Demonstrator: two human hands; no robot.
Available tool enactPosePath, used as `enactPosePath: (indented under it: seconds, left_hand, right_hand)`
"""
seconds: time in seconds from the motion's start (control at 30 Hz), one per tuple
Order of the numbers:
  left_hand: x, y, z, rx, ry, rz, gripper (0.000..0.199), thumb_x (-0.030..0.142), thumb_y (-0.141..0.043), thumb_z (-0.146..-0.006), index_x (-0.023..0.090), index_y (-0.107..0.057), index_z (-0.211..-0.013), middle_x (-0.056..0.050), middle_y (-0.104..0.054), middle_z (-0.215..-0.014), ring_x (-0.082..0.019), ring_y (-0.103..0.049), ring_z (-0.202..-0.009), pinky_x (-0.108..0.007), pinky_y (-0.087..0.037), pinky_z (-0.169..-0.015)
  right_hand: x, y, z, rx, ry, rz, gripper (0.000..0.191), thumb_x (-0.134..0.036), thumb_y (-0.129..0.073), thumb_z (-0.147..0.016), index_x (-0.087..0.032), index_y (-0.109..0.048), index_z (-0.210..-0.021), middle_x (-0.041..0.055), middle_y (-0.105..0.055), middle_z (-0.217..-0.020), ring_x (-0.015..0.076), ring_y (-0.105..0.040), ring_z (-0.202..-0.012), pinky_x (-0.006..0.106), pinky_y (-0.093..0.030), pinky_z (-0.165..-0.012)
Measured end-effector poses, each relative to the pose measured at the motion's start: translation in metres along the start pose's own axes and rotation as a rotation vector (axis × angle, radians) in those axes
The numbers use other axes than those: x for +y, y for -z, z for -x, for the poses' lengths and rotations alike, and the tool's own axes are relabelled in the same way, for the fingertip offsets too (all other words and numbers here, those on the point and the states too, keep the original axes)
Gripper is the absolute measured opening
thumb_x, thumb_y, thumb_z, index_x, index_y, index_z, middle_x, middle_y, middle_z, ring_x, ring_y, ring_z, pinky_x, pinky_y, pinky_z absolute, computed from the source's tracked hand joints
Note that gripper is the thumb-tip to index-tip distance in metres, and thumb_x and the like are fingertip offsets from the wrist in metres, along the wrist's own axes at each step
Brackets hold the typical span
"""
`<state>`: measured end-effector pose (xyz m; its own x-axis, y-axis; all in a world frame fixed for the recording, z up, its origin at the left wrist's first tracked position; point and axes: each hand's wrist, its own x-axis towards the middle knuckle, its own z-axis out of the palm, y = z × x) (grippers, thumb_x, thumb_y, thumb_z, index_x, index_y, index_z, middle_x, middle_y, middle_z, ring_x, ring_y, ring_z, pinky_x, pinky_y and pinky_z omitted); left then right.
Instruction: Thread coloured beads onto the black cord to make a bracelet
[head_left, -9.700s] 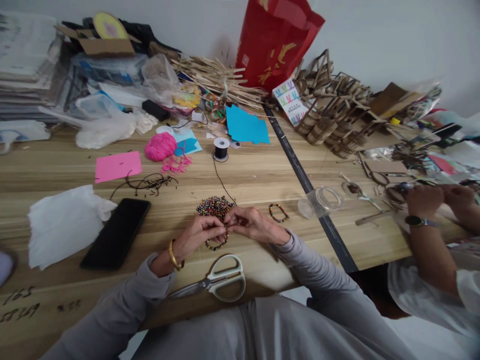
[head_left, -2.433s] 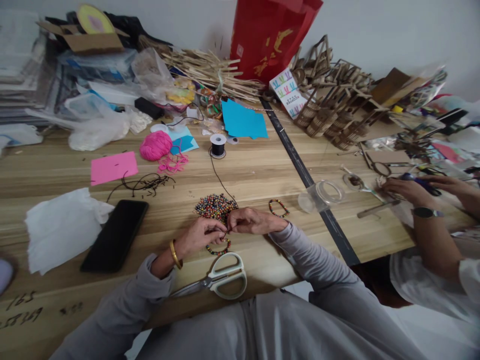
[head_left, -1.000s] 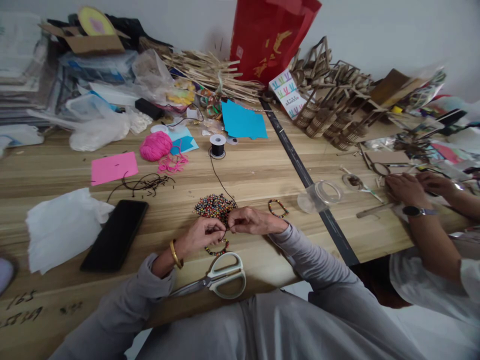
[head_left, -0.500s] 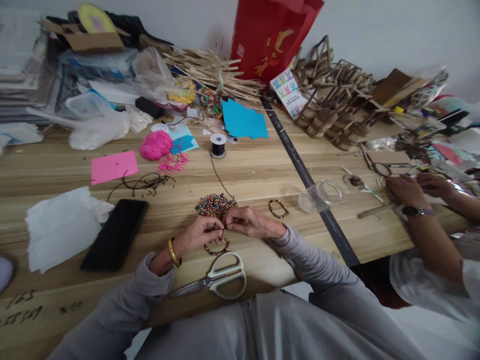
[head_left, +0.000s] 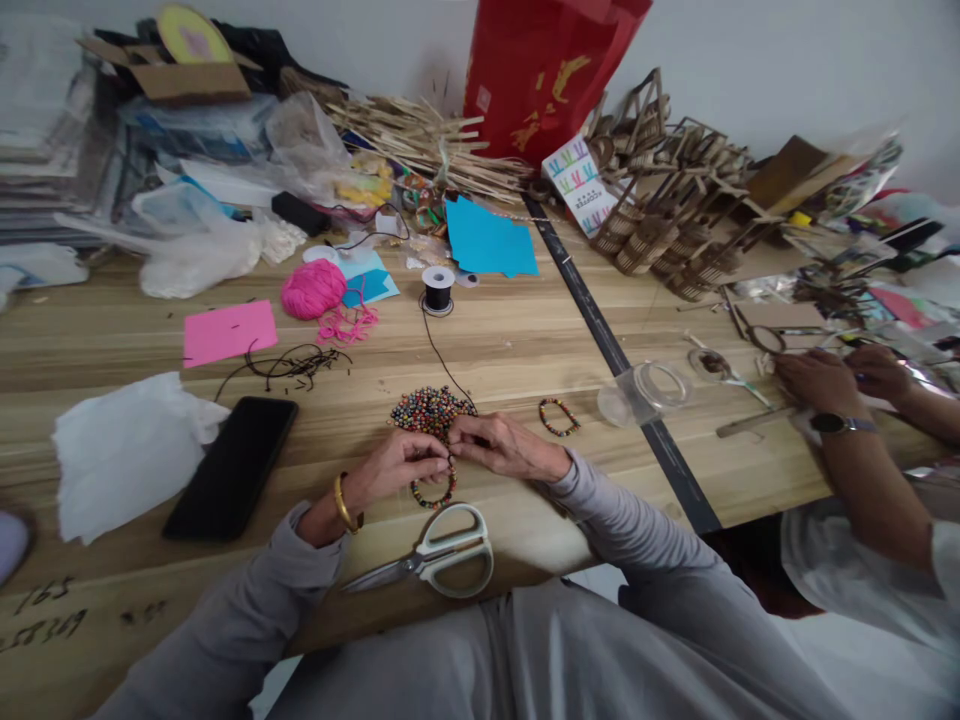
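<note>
My left hand (head_left: 401, 464) and my right hand (head_left: 501, 444) meet at the middle of the table, fingertips pinched on the black cord (head_left: 442, 366) of a beaded bracelet (head_left: 435, 502). The bracelet's string of coloured beads hangs in a loop below my fingers. Just beyond them lies a heap of small multicoloured beads (head_left: 429, 408). From a white-ended spool (head_left: 437, 290) the cord runs down to my right hand. A second beaded bracelet (head_left: 559, 417) rests on the table to the right. Scissors with white handles (head_left: 454, 550) lie close below my hands.
To the left are a black phone (head_left: 231, 468), white tissue (head_left: 135, 450), cord scraps (head_left: 292, 368) and pink yarn (head_left: 313, 289). Clear plastic rings (head_left: 658, 385) sit to the right. Beyond them, a co-worker's hands (head_left: 821, 380) work beside small woven baskets (head_left: 649, 240).
My fingers stay together at the cord, with small shifts. The bracelet's bead loop now shows more fully below them. The co-worker's hands have moved slightly.
</note>
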<state>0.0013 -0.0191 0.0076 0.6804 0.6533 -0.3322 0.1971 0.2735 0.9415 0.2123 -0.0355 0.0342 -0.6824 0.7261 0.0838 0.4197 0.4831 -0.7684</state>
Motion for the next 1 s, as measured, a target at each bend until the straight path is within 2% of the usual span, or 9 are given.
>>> enactPosePath:
  seconds: [0.3, 0.63, 1.0]
  left_hand:
    - [0.005, -0.0006, 0.0016, -0.046, -0.039, -0.082, 0.027, 0.037, -0.072, -0.071, 0.01, -0.068, -0.073, -0.003, -0.067, -0.065, -0.011, -0.058, -0.06, -0.02, -0.047, -0.059]
    - [-0.0037, -0.003, -0.001, 0.017, -0.062, -0.098, 0.025, 0.034, -0.072, -0.07, 0.01, -0.066, -0.073, -0.002, -0.066, -0.064, -0.011, -0.057, -0.058, -0.021, -0.045, -0.058]
    - [-0.0001, -0.0019, -0.0001, 0.017, -0.053, 0.012, 0.032, 0.04, -0.073, -0.071, 0.01, -0.062, -0.075, -0.004, -0.068, -0.068, -0.011, -0.06, -0.059, -0.022, -0.048, -0.059]
  right_hand:
    - [-0.0011, -0.0005, -0.0015, -0.015, -0.034, -0.017, 0.014, -0.025, -0.046, -0.094, -0.015, -0.056, -0.091, -0.0049, -0.045, -0.063, 0.0077, -0.04, -0.055, 0.019, -0.028, -0.056]
    - [-0.0014, -0.0026, -0.0027, -0.004, -0.039, -0.069, 0.016, -0.027, -0.048, -0.094, -0.014, -0.056, -0.09, -0.0061, -0.041, -0.06, 0.007, -0.036, -0.054, 0.018, -0.026, -0.053]
    - [-0.003, 0.001, -0.0014, 0.022, -0.04, -0.07, 0.017, -0.028, -0.047, -0.094, -0.014, -0.056, -0.09, -0.0047, -0.044, -0.064, 0.0076, -0.038, -0.056, 0.019, -0.028, -0.057]
